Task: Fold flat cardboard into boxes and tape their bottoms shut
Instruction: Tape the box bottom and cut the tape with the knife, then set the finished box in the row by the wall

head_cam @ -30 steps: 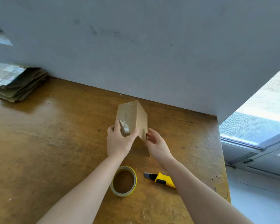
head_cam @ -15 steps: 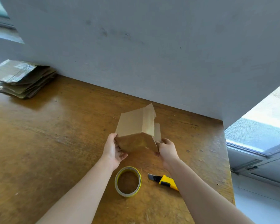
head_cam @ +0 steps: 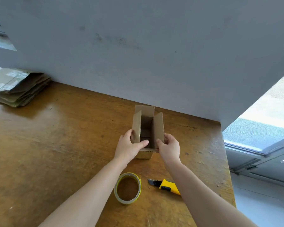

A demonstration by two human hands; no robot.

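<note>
- Worn brown wooden counter [head_cam: 56, 153] carries everything.
- Stack of flattened cardboard sheets [head_cam: 18, 86] lies at its far left corner.
- Small brown cardboard box [head_cam: 158, 126] stands upright mid-counter, top flaps open.
- Left hand [head_cam: 128, 149] fingers pinch the left flap; right hand [head_cam: 170, 149] fingers pinch the right flap.
- Yellow-edged tape roll [head_cam: 127, 201] lies flat nearer the person, just beside a yellow utility knife [head_cam: 168, 188].

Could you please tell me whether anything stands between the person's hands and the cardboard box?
Nothing visible does. The left hand and the right hand both grip the box by its upright side flaps. The tape roll and the knife lie nearer the person, apart from it.
</note>
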